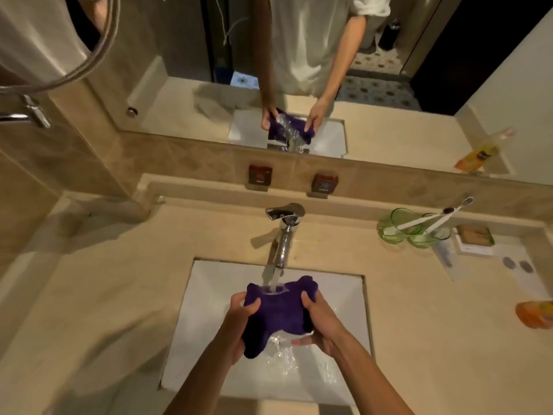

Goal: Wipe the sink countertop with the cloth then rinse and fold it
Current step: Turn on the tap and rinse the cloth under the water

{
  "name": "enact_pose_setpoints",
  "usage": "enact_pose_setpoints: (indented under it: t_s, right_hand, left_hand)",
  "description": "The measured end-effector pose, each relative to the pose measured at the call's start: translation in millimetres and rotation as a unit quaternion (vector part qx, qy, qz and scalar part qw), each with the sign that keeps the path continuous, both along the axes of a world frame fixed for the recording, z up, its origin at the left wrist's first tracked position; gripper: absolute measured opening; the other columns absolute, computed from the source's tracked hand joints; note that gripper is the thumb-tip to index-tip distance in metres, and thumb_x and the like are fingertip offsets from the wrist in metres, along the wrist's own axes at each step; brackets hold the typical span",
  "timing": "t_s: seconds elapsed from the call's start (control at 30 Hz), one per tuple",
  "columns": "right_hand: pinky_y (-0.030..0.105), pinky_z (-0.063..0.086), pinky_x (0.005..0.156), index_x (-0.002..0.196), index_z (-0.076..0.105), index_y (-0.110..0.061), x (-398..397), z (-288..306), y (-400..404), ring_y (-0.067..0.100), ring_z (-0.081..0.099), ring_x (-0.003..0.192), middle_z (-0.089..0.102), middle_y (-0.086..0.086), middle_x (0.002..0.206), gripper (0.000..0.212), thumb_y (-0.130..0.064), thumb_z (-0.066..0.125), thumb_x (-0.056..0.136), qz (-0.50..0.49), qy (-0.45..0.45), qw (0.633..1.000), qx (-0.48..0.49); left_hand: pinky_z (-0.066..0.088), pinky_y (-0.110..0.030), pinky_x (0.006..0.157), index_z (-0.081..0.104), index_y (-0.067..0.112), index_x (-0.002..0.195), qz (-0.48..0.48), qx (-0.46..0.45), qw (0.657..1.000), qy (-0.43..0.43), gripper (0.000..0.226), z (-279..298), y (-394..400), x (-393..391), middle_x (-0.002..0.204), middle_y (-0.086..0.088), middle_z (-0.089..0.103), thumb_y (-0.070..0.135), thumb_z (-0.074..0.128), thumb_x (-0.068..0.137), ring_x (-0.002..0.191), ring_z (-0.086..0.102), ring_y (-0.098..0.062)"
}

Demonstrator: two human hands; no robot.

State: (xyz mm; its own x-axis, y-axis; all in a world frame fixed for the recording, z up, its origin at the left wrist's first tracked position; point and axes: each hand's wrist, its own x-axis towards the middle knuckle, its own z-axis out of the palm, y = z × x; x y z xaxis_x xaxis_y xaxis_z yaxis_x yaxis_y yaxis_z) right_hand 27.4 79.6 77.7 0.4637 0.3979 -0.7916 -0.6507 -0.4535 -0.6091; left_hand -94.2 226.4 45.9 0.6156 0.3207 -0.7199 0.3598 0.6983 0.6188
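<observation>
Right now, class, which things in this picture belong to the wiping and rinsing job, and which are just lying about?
Part of the job:
purple cloth, held under the running water
left hand and right hand, both gripping it
tap
sink
countertop

Just lying about:
green glass cups
toothbrushes
soap box
orange packet

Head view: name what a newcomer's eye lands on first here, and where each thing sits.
The purple cloth stands out at centre, gripped by the left hand and right hand over the white sink, with water from the chrome tap running onto it. Behind the counter, the mirror repeats the scene. At right, green glass cups hold white toothbrushes.
</observation>
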Motion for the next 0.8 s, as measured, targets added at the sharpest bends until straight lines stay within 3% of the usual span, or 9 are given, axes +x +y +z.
enact_pose_setpoints:
  t_s: [0.1, 0.23, 0.33, 0.37, 0.43, 0.53, 0.67, 0.73, 0.8]
  right_hand:
    - [0.045, 0.061, 0.066, 0.13, 0.049, -0.039, -5, -12, 15, 0.026, 0.073, 0.098, 0.073, 0.004, 0.116, 0.025, -0.044, 0.039, 0.108, -0.012, 0.002, 1.0, -0.02]
    - [0.039, 0.051, 0.059, 0.124, 0.05, -0.043, -7, -32, 23, 0.027, 0.068, 0.082, 0.074, 0.01, 0.108, 0.023, -0.051, 0.037, 0.107, -0.016, 0.033, 0.998, -0.041]
    - [0.041, 0.058, 0.066, 0.125, 0.049, -0.045, -11, -42, 30, 0.026, 0.07, 0.097, 0.072, 0.006, 0.117, 0.022, -0.051, 0.039, 0.107, -0.016, 0.042, 0.999, -0.029]
    - [0.044, 0.061, 0.07, 0.126, 0.051, -0.044, -14, -45, 34, 0.027, 0.071, 0.102, 0.071, 0.005, 0.119, 0.022, -0.049, 0.04, 0.107, -0.015, 0.043, 0.999, -0.018]
    - [0.046, 0.063, 0.082, 0.123, 0.056, -0.036, -22, -50, 46, 0.027, 0.071, 0.104, 0.072, 0.007, 0.116, 0.024, -0.047, 0.043, 0.106, -0.004, 0.024, 1.0, -0.007]
    - [0.04, 0.058, 0.09, 0.111, 0.064, -0.027, -40, -64, 61, 0.023, 0.07, 0.095, 0.073, 0.006, 0.108, 0.028, -0.046, 0.045, 0.104, 0.072, -0.074, 0.994, -0.039]
    - [0.02, 0.05, 0.066, 0.096, 0.064, -0.025, -65, -77, 65, 0.011, 0.067, 0.077, 0.073, -0.002, 0.091, 0.025, -0.044, 0.05, 0.102, 0.141, -0.229, 0.963, -0.031]
    - [0.022, 0.055, 0.066, 0.096, 0.064, -0.024, -68, -80, 66, 0.011, 0.068, 0.075, 0.073, -0.002, 0.087, 0.022, -0.043, 0.053, 0.101, 0.145, -0.3, 0.943, -0.027]
    - [0.024, 0.059, 0.07, 0.1, 0.062, -0.029, -72, -83, 68, 0.012, 0.069, 0.076, 0.072, -0.003, 0.087, 0.022, -0.05, 0.053, 0.099, 0.156, -0.363, 0.919, -0.011]
  left_hand:
    - [0.061, -0.049, 0.087, 0.054, 0.012, 0.12, 0.003, 0.03, 0.999, 0.038, 0.02, -15, 6, 6, 0.115, -0.021, 0.066, 0.007, 0.061, 0.102, 0.104, 0.068, -0.038]
    - [0.06, -0.044, 0.083, 0.05, 0.016, 0.129, -0.008, 0.007, 0.996, 0.093, 0.023, -42, 6, 9, 0.119, -0.023, 0.066, 0.015, 0.057, 0.106, 0.1, 0.07, -0.036]
    - [0.061, -0.036, 0.065, 0.063, 0.004, 0.123, -0.023, -0.05, 0.994, 0.098, 0.029, -39, 0, 7, 0.089, -0.012, 0.077, 0.026, 0.05, 0.109, 0.079, 0.075, -0.025]
    - [0.06, -0.036, 0.063, 0.067, 0.004, 0.115, -0.026, -0.093, 0.991, 0.096, 0.035, -37, -4, 8, 0.085, -0.01, 0.078, 0.033, 0.048, 0.109, 0.079, 0.075, -0.024]
    - [0.056, -0.045, 0.075, 0.068, 0.01, 0.114, -0.01, -0.19, 0.977, 0.097, 0.046, -39, -7, 12, 0.101, -0.013, 0.075, 0.049, 0.045, 0.107, 0.096, 0.069, -0.031]
    - [0.05, -0.049, 0.08, 0.067, 0.02, 0.106, 0.056, -0.265, 0.96, 0.066, 0.042, -50, -11, 17, 0.103, -0.008, 0.066, 0.056, 0.045, 0.104, 0.091, 0.062, -0.03]
    - [0.063, -0.041, 0.062, 0.072, 0.007, 0.088, 0.103, -0.299, 0.948, 0.05, 0.046, -75, -1, 10, 0.077, -0.014, 0.071, 0.045, 0.05, 0.101, 0.068, 0.073, -0.032]
    - [0.062, -0.038, 0.057, 0.069, 0.007, 0.085, 0.089, -0.302, 0.949, 0.019, 0.047, -90, 5, 7, 0.071, -0.012, 0.071, 0.045, 0.047, 0.103, 0.064, 0.073, -0.029]
    - [0.063, -0.038, 0.067, 0.07, 0.009, 0.094, 0.069, -0.345, 0.934, -0.06, 0.045, -103, 8, 4, 0.08, -0.011, 0.074, 0.044, 0.046, 0.106, 0.073, 0.076, -0.027]
